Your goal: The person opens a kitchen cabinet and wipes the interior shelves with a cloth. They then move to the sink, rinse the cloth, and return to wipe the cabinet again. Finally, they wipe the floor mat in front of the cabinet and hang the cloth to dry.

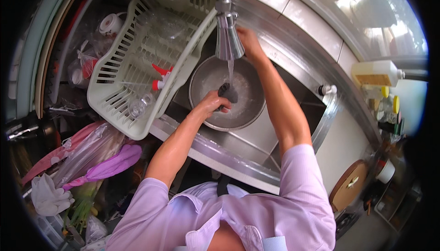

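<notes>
Under the chrome faucet [227, 37], a round metal basin [240, 115] sits in the stainless steel sink [252, 141]. Water runs from the spout onto a dark grey cloth or scrubbing pad [229, 93]. My left hand [213, 104] grips that dark thing over the basin, its fingers curled around it. My right hand [247, 41] reaches past the basin's far rim, beside and partly behind the faucet head; its fingers are partly hidden there, and whether it holds anything does not show.
A pale green plastic dish rack [137, 134] with a red-and-white spray nozzle [160, 82] stands left of the sink. Bottles [376, 74] line the right ledge. A round wooden lid or board [349, 185] lies at lower right. White gloves [51, 196] hang at lower left.
</notes>
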Demonstrator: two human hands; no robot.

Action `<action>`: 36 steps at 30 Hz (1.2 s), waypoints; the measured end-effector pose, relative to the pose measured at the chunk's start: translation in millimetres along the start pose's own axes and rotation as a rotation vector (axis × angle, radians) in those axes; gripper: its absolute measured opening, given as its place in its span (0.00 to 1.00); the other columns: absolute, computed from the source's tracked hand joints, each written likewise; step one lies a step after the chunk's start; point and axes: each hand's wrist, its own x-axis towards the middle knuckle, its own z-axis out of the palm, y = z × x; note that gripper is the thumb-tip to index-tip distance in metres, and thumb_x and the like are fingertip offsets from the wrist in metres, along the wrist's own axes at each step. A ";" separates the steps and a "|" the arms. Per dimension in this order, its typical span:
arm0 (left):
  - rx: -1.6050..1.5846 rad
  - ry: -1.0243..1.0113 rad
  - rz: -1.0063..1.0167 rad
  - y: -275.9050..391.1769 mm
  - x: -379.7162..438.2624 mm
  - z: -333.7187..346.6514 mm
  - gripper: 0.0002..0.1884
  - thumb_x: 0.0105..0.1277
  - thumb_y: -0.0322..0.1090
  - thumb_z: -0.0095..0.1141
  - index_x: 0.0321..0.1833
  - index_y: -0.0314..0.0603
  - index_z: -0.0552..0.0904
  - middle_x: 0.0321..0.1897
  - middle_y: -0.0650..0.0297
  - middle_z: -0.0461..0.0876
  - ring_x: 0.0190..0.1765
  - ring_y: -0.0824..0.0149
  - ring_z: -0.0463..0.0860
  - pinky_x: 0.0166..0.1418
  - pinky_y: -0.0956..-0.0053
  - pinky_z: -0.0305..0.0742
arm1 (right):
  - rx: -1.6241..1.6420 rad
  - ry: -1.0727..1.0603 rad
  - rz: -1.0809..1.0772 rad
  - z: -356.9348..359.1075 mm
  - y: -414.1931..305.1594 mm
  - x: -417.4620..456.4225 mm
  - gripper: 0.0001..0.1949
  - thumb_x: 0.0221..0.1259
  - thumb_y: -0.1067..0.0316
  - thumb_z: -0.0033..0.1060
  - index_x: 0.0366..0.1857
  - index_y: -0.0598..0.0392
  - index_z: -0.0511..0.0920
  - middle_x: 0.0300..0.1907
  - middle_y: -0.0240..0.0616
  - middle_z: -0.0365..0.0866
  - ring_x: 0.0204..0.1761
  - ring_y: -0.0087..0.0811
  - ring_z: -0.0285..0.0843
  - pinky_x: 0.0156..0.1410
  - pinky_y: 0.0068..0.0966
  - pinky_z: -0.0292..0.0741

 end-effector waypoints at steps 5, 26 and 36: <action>0.352 0.165 0.067 0.6 -17.8 -27.5 0.15 0.46 0.21 0.58 0.40 0.28 0.77 0.29 0.57 0.81 0.33 0.60 0.83 0.37 0.69 0.79 | 0.729 0.064 0.305 -9.2 -47.3 30.5 0.11 0.57 0.66 0.56 0.35 0.64 0.81 0.32 0.40 0.83 0.30 0.28 0.77 0.37 0.22 0.74; -0.044 0.193 -0.191 -24.9 -68.1 -7.9 0.19 0.45 0.21 0.58 0.44 0.35 0.74 0.31 0.55 0.79 0.24 0.58 0.80 0.15 0.66 0.72 | 0.329 0.470 0.595 -115.1 -36.3 -258.7 0.27 0.55 0.71 0.64 0.60 0.61 0.65 0.24 0.26 0.71 0.20 0.15 0.64 0.22 0.12 0.61; -0.319 -0.172 -0.538 -73.6 -95.1 72.2 0.05 0.62 0.26 0.52 0.29 0.34 0.74 0.17 0.57 0.71 0.15 0.63 0.72 0.12 0.67 0.67 | 0.330 0.009 0.450 -88.2 -178.8 -175.5 0.22 0.61 0.75 0.53 0.59 0.68 0.67 0.42 0.48 0.78 0.43 0.33 0.80 0.53 0.25 0.78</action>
